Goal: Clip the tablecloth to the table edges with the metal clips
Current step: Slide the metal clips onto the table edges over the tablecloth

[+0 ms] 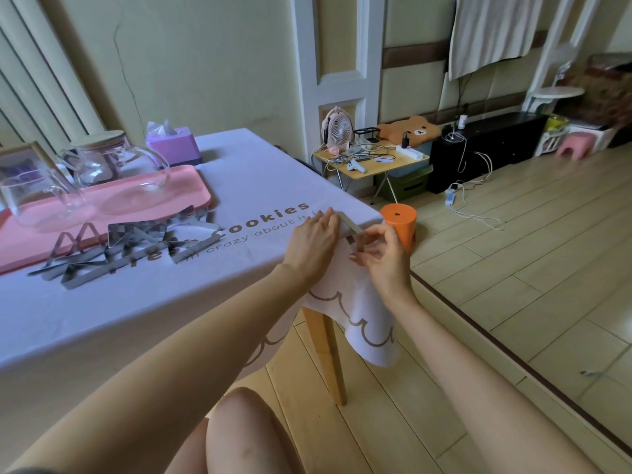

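Knees (239,436) and both bare forearms filled the bottom of frame, cut off at the lower border. Left hand (313,242) lay palm down on the tablecloth (212,285) at the tabletop edge near the corner. Its fingers were straight and close together, tips touching the top strip of the metal clip (349,224). Right hand (386,258) was off the edge, wrist bent and fingers curled, pinching the clip's lower part in front of the hanging cloth.

Hidden or unclear:
- Clip's lower part was behind the right fingers, only the flat top strip showed. Could not tell how far it sat on the edge.
- Printed lettering (273,217) on the cloth was partly covered by the left hand and the spare clips (130,246). "ookies" and "crazy about it" were readable.
- Spare clips lay in a tangled pile on the cloth just beside the pink tray (113,200). Count unclear.
- Tray ran out of frame at left. Clear glass jugs (126,172) stood on it, outlines hard to separate.
- Wooden table leg (330,357) showed under the draped corner, its top hidden by cloth.
- Orange cylinder (398,218) stood on the floor past the corner, partly behind the right hand.
- Purple tissue box (174,147) sat at the far side of the tabletop.
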